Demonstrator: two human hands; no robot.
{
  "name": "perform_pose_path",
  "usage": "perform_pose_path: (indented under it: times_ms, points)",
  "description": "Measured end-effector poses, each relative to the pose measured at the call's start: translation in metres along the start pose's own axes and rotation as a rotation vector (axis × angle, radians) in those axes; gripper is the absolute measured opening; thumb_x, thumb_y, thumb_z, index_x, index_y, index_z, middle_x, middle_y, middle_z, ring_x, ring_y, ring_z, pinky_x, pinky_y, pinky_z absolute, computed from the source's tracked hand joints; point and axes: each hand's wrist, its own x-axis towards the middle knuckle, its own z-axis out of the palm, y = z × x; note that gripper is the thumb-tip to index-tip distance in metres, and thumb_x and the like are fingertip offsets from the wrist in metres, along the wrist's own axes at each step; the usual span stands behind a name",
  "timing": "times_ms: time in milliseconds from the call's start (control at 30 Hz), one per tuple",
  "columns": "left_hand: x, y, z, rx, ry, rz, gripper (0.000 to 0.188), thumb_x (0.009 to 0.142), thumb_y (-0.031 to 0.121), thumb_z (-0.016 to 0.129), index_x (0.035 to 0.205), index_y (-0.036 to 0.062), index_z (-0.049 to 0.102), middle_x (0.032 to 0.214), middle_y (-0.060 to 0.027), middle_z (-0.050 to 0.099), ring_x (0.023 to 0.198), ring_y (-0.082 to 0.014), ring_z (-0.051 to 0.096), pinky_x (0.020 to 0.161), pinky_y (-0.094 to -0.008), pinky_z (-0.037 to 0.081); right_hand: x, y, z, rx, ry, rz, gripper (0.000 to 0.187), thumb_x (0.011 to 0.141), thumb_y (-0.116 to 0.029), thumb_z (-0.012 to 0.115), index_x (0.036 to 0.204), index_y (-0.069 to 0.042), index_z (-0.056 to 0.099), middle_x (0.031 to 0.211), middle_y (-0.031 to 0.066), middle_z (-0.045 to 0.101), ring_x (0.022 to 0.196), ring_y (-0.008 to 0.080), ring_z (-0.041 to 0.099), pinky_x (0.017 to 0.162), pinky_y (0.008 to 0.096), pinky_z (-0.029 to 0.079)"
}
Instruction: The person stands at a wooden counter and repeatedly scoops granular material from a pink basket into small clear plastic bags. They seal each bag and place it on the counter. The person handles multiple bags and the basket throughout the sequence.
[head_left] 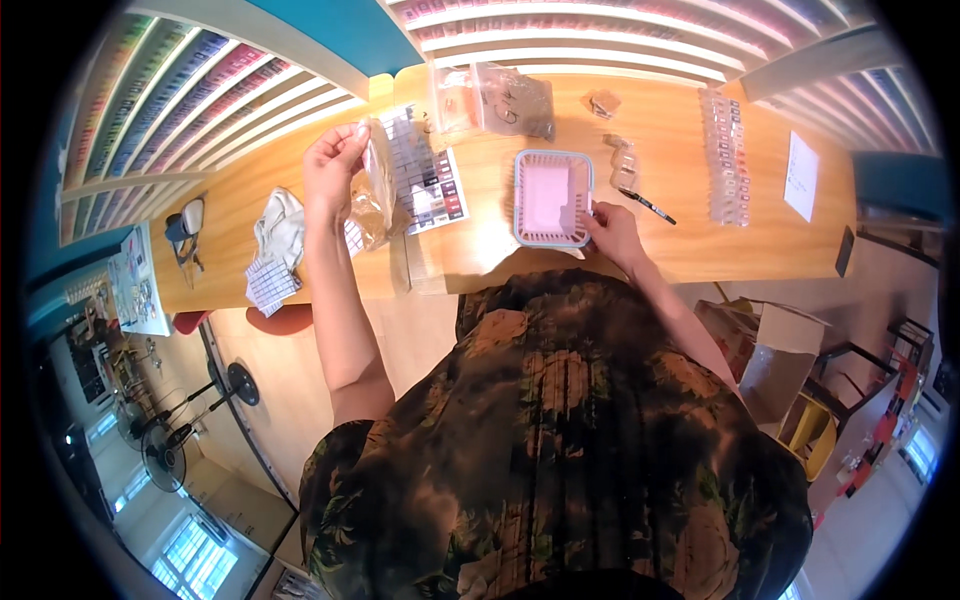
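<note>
Fingers (357, 138) of the left hand (328, 172) are pinched on the upper part of a clear plastic bag (377, 185), which hangs down beside the wrist, in front of the left side of a printed sheet (438, 190) with rows of coloured squares. The right hand (617, 237) is at the right side of a small slotted basket (519, 200), its fingers touching the wall near the lower corner; whether they grip it or merely rest there, I cannot tell. The basket, pink inside with a pale blue rim, stands upright near the front edge of the wooden tabletop (670, 120), to the right of the sheet. Behind it lie two more clear bags, the left one (455, 103) beside the right one (515, 100), which has dark contents too small to make out. Right of the basket are a small clear packet (602, 103), some clear plastic pieces (622, 163) and a black pen (648, 205). Farther right come clear strips (727, 160) in columns and a white paper (800, 176). At the far left, a pale cloth (280, 225) lies crumpled, touching a checked cloth (272, 285).
</note>
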Motion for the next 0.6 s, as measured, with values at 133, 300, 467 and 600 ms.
perform_pose_path:
  times_ms: [133, 300, 467, 600]
  points:
    - [-0.035, 0.027, 0.018, -0.227, -0.090, -0.096, 0.012, 0.096, 0.012, 0.062, 0.100, 0.0021, 0.067, 0.086, -0.0023, 0.069, 0.071, -0.0070, 0.063, 0.066, -0.0202, 0.050, 0.006, 0.000, 0.000, 0.115, -0.036, 0.004, 0.021, 0.095, -0.012, 0.061, 0.105, 0.005, 0.067, 0.065, 0.0063, 0.064, 0.047, 0.0087, 0.055, 0.043, 0.0252, 0.043]
    - [-0.063, 0.019, 0.055, -0.367, -0.218, -0.155, 0.013, 0.093, 0.013, 0.065, 0.099, 0.0016, 0.067, 0.084, -0.0019, 0.068, 0.072, -0.0084, 0.063, 0.064, -0.0214, 0.051, 0.010, -0.001, -0.004, 0.117, -0.069, -0.049, 0.020, 0.093, -0.016, 0.062, 0.099, 0.002, 0.067, 0.060, 0.0073, 0.063, 0.046, 0.0123, 0.059, 0.044, 0.0275, 0.046]
    - [-0.063, -0.034, 0.129, -0.259, -0.305, -0.362, 0.012, 0.088, 0.009, 0.069, 0.097, 0.0004, 0.070, 0.080, -0.0023, 0.067, 0.064, -0.0085, 0.057, 0.058, -0.0211, 0.049, 0.013, 0.007, -0.003, 0.146, -0.109, -0.079, 0.023, 0.094, -0.018, 0.063, 0.093, 0.004, 0.066, 0.060, 0.0069, 0.062, 0.046, 0.0115, 0.058, 0.044, 0.0270, 0.045]
    - [-0.052, -0.117, 0.186, -0.080, 0.019, -0.384, 0.006, 0.089, 0.005, 0.067, 0.091, -0.0007, 0.070, 0.076, -0.0037, 0.067, 0.059, -0.0101, 0.058, 0.055, -0.0242, 0.048, 0.014, 0.016, -0.002, 0.200, -0.112, -0.079, 0.021, 0.094, -0.018, 0.064, 0.090, 0.003, 0.065, 0.061, 0.0047, 0.062, 0.046, 0.0093, 0.056, 0.043, 0.0256, 0.043]
